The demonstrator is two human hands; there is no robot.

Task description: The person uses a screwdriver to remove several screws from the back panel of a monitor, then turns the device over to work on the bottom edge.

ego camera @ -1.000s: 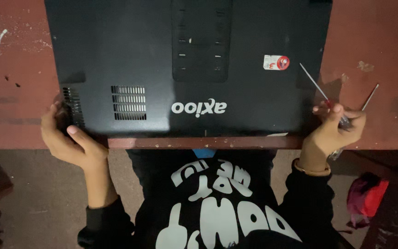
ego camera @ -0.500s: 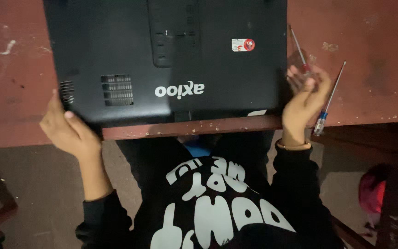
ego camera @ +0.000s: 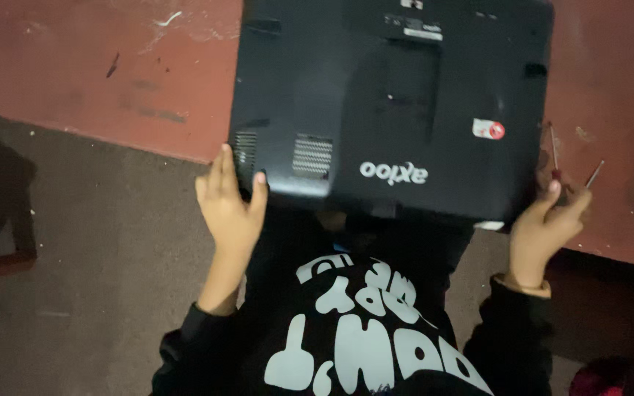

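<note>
A black laptop (ego camera: 398, 103) is lying upside down on a reddish-brown table (ego camera: 97, 81), with its bottom cover facing the camera. The near edge of the laptop is sticking out past the near edge of the table, over the dark floor (ego camera: 104, 279) and the lap of the person.

The left hand (ego camera: 230, 205) is gripping the near left corner of the laptop. The thumb is lying on top of the cover, just beside a small vent grille (ego camera: 312, 155), and the other fingers are pressing along the left edge, next to a second, narrow grille (ego camera: 243, 150). The hand is closed around this corner, not spread wide.

The right hand (ego camera: 544, 224) is sitting at the near right corner of the laptop, touching its edge or just beside it; I cannot tell which. This hand is holding two thin screwdrivers (ego camera: 570, 165) between the fingers. Their metal shafts are pointing away from the person and spreading apart like a letter V, over the table to the right of the laptop.

A small white and red sticker (ego camera: 489, 129) is sitting on the cover, toward the right side of the laptop. A white label (ego camera: 414, 26) is near its far edge. The person is wearing a black shirt with large white print (ego camera: 361, 337), below the near edge of the laptop.
</note>
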